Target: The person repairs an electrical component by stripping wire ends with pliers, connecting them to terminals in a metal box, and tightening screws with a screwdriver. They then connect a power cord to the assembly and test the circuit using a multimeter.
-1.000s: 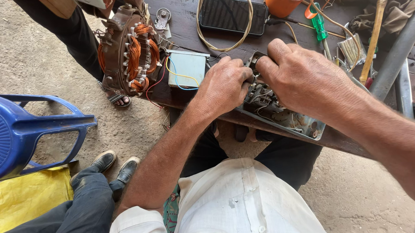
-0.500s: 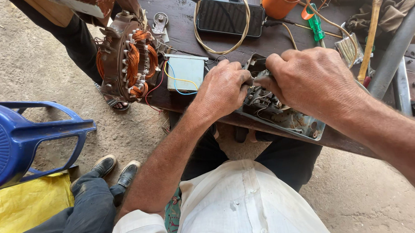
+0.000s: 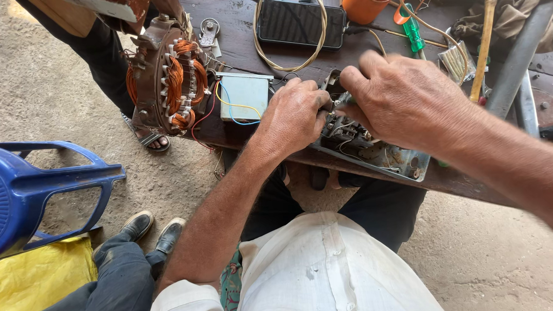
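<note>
Both hands work over an open grey metal electrical box (image 3: pixel 405 163) with wires and parts inside, lying at the near edge of a dark wooden bench (image 3: pixel 235 28). My left hand (image 3: pixel 293 118) is closed, its fingers pressed into the box's left end. My right hand (image 3: pixel 403 96) is curled over the box top, fingertips meeting the left hand's; what the fingers pinch is hidden. A small pale blue-grey box (image 3: pixel 244 96) with yellow and blue wires lies just left of my left hand.
A motor stator with copper windings (image 3: pixel 163 80) stands at the bench's left end. A black phone (image 3: pixel 299 23), a cable loop, an orange container (image 3: pixel 369 2) and a green-handled screwdriver (image 3: pixel 412 29) lie behind. A blue plastic chair (image 3: pixel 38 188), another person's shoes (image 3: pixel 150 227) and yellow sack sit left.
My hands have stayed on the metal box, shifting slightly; the right hand has lifted and curled more over the box. The camera view has tilted a little.
</note>
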